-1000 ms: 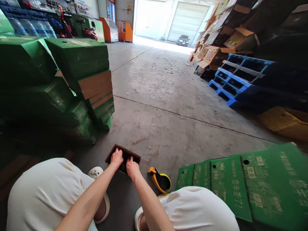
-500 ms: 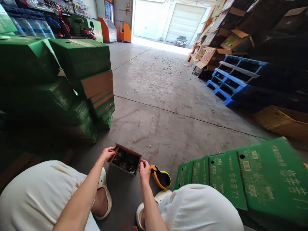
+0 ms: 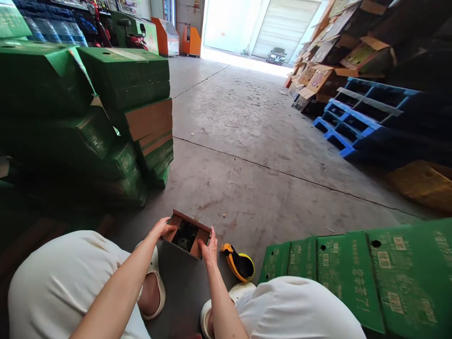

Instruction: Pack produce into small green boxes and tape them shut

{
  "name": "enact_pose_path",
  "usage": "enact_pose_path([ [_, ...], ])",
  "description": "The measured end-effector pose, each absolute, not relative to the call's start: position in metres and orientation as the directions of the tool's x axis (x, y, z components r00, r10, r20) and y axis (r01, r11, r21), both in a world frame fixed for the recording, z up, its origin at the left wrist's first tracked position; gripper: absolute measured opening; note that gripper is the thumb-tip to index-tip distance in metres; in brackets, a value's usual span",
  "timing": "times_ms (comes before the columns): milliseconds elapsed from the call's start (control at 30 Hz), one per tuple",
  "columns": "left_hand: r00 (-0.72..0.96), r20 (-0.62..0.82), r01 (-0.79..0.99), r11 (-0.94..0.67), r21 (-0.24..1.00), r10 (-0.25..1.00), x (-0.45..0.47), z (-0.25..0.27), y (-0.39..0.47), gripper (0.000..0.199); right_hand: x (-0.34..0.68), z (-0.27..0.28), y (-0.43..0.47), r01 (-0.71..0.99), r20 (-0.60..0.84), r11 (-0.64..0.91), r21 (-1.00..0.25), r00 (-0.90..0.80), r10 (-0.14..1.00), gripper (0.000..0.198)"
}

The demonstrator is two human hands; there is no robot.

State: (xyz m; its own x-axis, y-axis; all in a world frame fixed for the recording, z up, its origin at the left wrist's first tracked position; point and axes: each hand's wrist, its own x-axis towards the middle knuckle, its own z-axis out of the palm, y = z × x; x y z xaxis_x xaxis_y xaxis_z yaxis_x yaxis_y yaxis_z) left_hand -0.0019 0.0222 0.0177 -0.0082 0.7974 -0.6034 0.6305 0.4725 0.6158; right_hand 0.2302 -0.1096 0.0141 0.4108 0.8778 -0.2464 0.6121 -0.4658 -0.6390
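Observation:
Between my knees, low over the floor, is a small cardboard box (image 3: 186,219) with its top partly open. Dark contents (image 3: 185,234) show through the gap in the middle; what they are I cannot make out. Both short side flaps are folded inward. My left hand (image 3: 165,228) grips the box's left end, thumb on the left flap (image 3: 172,234). On the other end, my right hand (image 3: 209,247) has its fingers along the outside and its thumb pressing the right flap (image 3: 199,239). Just right of that hand, a yellow and black tape dispenser (image 3: 238,263) lies on the floor.
Green cartons (image 3: 134,75) are stacked high at the left. More green cartons (image 3: 344,278) form a row at the right. Blue pallets (image 3: 353,117) and a heap of used cardboard boxes (image 3: 318,80) stand farther right. Concrete floor (image 3: 240,155) runs toward a bright doorway.
The side flaps of the cardboard box have been folded inward, covering part of the dark contents. My right thumb has moved onto the right flap. The whole view has shifted slightly.

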Motion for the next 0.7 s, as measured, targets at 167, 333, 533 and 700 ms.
enact_pose_path([
  [167,-0.017,-0.623,0.651,0.482,0.586,0.782,-0.001,0.017,0.012,0.061,0.218,0.035,-0.124,0.632,-0.187,-0.516,-0.578,0.513,0.838,0.058],
  [333,-0.044,-0.651,0.639,0.523,0.564,0.758,0.004,0.023,0.012,0.060,0.206,0.043,-0.148,0.696,-0.183,-0.377,-0.611,0.338,0.923,0.029],
  [533,-0.059,-0.675,0.588,0.572,0.572,0.735,0.003,0.021,0.016,0.066,0.209,0.057,-0.146,0.863,-0.200,-0.179,-0.473,0.092,0.975,0.025],
  [700,-0.045,-0.722,0.479,0.648,0.591,0.691,0.006,0.024,0.012,0.071,0.216,0.068,-0.131,0.859,-0.270,-0.220,-0.463,0.100,0.958,0.021],
])
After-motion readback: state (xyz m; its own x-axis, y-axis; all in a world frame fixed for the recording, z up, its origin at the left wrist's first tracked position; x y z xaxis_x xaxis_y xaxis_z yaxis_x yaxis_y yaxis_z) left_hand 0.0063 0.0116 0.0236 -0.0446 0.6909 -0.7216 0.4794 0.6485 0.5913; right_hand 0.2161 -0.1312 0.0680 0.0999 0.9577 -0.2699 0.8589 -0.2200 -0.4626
